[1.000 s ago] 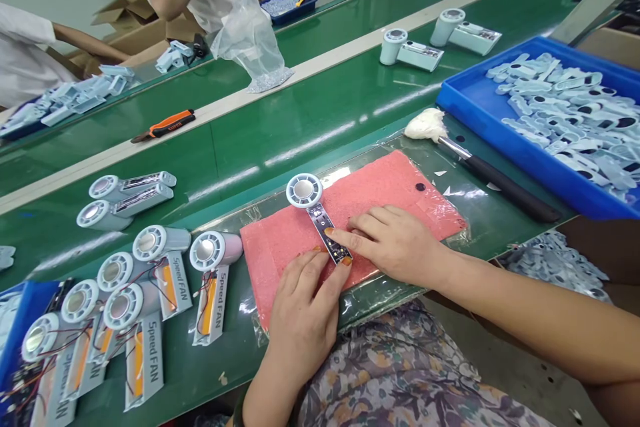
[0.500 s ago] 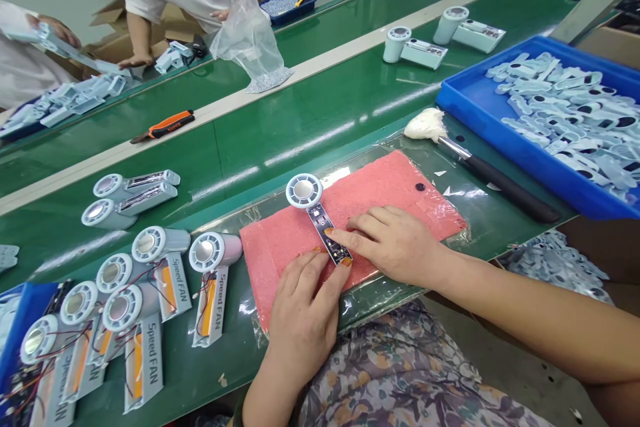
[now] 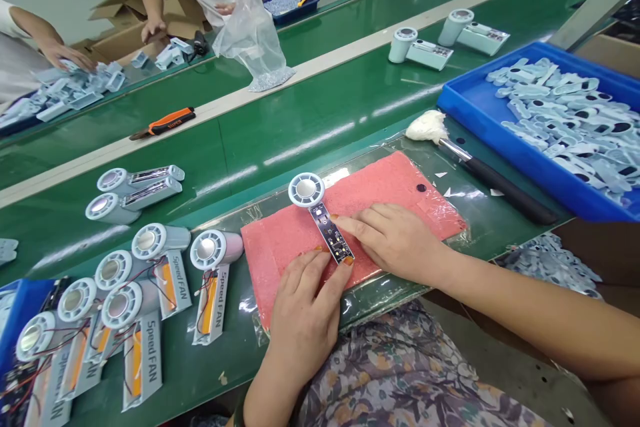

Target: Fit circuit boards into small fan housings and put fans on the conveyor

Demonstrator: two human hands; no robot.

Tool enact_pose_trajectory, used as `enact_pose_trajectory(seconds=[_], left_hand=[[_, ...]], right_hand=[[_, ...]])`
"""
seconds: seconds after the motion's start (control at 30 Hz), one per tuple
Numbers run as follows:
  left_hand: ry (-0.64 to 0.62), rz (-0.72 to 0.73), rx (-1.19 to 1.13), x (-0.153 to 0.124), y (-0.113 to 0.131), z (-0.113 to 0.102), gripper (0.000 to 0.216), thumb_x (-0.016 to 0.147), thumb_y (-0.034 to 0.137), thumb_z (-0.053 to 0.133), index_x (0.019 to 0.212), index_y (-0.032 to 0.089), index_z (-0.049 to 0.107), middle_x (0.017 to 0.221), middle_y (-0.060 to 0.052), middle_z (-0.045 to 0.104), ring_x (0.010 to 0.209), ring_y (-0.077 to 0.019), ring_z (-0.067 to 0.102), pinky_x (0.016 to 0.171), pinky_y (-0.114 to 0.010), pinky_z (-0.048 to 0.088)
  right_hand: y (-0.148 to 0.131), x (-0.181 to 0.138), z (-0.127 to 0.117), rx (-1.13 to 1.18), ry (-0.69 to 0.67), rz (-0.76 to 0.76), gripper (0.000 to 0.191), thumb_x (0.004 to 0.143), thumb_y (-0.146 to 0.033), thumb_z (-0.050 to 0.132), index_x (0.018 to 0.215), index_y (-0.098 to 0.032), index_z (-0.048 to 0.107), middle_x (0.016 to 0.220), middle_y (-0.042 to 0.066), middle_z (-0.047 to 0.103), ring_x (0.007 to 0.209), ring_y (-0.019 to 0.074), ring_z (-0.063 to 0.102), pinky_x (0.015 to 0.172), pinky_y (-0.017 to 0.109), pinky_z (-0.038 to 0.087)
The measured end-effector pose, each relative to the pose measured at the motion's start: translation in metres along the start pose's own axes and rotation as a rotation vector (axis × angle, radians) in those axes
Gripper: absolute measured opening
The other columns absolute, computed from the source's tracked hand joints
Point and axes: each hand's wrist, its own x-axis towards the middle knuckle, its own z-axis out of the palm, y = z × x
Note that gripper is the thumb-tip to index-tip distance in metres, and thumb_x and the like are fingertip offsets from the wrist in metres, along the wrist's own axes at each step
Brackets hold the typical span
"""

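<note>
1. My left grip (image 3: 303, 300) lies flat and open, palm down, and is closed on nothing. Its fingertips (image 3: 345, 260) touch the near end of the fan part.
2. My right grip (image 3: 395, 240) is also flat with the fingers stretched out, and it holds nothing. Its index fingertip (image 3: 335, 219) presses against the right edge of the part's circuit strip (image 3: 330, 235), about halfway along.
3. The fan part (image 3: 306, 189) lies between the two grips. It has a round white head, face up, with the narrow dark strip running out of it.
4. Its long axis runs on a diagonal. The head points away from me, beyond the left grip's fingertips and left of the right grip. The strip's tail comes back toward me and a little to the right.
5. Both grips and the part rest on a pink foam pad (image 3: 400, 183), which lies on the green desk (image 3: 300, 113).
6. Left of the left grip is a cluster of fan units (image 3: 210, 280) marked "Speed FAN", with red wires showing.
7. Beyond the right grip lies a brush (image 3: 480, 170) with a white tuft and a black handle. Past that is a blue tray (image 3: 453, 103) of pale parts.
8. Far beyond both grips, across the desk, another person's hand (image 3: 153, 28) rests near a clear bag (image 3: 250, 33).
</note>
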Motion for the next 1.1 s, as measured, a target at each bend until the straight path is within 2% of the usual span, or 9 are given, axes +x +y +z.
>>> enact_pose_trajectory(seconds=[0.23,0.57,0.9,1.1], left_hand=[[0.004,-0.007,-0.007,-0.0004,0.0001,0.0009,0.04,0.095,0.004,0.051,0.13,0.02,0.062,0.123,-0.013,0.069,0.115,-0.0275,0.064,0.098,-0.047,0.057],[0.0,-0.011,-0.009,-0.0013,0.0004,0.0004,0.041,0.094,0.003,0.052,0.13,0.02,0.062,0.124,-0.013,0.068,0.117,-0.0277,0.063,0.099,-0.048,0.057],[-0.006,0.006,-0.004,-0.0011,-0.0006,0.0005,0.046,0.093,0.001,0.054,0.134,0.019,0.061,0.127,-0.014,0.068,0.118,-0.0278,0.063,0.1,-0.047,0.057],[-0.018,0.004,-0.005,-0.0022,-0.002,0.0005,0.045,0.093,0.001,0.054,0.134,0.019,0.06,0.127,-0.014,0.068,0.12,-0.0277,0.062,0.101,-0.048,0.056]], right_hand=[[-0.0007,0.0052,-0.0048,-0.055,-0.127,-0.069,0.041,0.103,-0.016,0.045,0.139,-0.023,0.062,0.086,0.004,0.065,0.076,0.0182,0.052,0.066,0.03,0.038],[0.001,0.0047,-0.0044,-0.07,-0.11,-0.067,0.04,0.104,-0.016,0.044,0.139,-0.022,0.062,0.087,0.004,0.066,0.075,0.0179,0.052,0.066,0.03,0.038],[0.003,0.0047,-0.004,-0.123,-0.177,-0.089,0.044,0.104,-0.018,0.043,0.146,-0.024,0.056,0.087,0.004,0.063,0.074,0.0177,0.05,0.066,0.03,0.037],[0.002,0.0032,-0.001,-0.118,-0.123,-0.095,0.042,0.104,-0.017,0.044,0.144,-0.022,0.057,0.085,0.004,0.064,0.074,0.0183,0.05,0.065,0.031,0.037]])
